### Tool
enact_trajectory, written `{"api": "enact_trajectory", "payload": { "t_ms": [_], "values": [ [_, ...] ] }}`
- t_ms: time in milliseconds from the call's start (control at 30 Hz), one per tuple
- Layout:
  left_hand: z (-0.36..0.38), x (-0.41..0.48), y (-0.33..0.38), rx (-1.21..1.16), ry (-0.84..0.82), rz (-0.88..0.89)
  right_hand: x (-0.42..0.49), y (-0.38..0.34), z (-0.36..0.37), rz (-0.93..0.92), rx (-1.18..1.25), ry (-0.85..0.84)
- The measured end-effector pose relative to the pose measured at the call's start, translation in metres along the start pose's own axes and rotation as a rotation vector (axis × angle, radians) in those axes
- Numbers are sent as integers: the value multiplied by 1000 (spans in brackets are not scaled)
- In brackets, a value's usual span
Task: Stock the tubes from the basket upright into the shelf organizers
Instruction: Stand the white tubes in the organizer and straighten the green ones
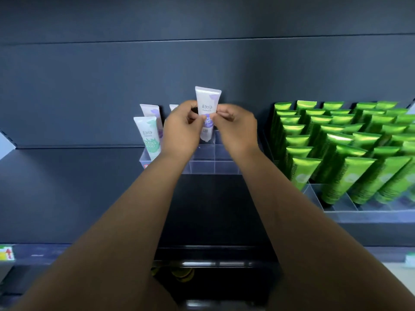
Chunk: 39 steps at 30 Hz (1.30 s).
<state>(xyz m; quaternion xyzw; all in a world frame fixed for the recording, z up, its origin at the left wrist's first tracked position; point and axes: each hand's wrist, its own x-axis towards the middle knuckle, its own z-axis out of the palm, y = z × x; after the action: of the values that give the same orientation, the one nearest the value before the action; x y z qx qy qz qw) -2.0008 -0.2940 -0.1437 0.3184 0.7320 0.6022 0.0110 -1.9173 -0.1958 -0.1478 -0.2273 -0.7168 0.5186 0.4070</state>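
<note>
Above the clear organizer [203,163], a white tube [207,113] is pinched upright by the left hand [180,129] and right hand [235,129]; it should be lowered straight, cap first, into one compartment.

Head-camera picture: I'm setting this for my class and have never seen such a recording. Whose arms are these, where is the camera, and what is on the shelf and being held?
There is no machine: the arms are a person's, and the one camera sits on their head, looking forward and down. The left grip and right grip are simply bare hands. Together they pinch an upright white tube with purple print over a clear plastic divided organizer on a dark shelf. A white tube with green print stands in the organizer's left side. To the right, rows of shiny green tubes fill another clear organizer.
</note>
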Motion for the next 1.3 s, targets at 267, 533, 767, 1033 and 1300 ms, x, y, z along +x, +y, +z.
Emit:
{"api": "enact_trajectory", "payload": {
  "t_ms": [267,533,767,1033,1300],
  "values": [
    [21,5,-14,-22,-32,-149,21,36,15,58,-167,46],
    [31,5,-21,23,-28,-217,30,54,14,82,-200,-47],
    [33,3,-17,5,-6,-277,26,51,16,61,-259,-107],
    [27,7,-20,-145,40,-381,28,58,22,80,-251,-73],
    [31,1,-11,51,49,-302,24,54,21,38,-405,-78]
  ]
}}
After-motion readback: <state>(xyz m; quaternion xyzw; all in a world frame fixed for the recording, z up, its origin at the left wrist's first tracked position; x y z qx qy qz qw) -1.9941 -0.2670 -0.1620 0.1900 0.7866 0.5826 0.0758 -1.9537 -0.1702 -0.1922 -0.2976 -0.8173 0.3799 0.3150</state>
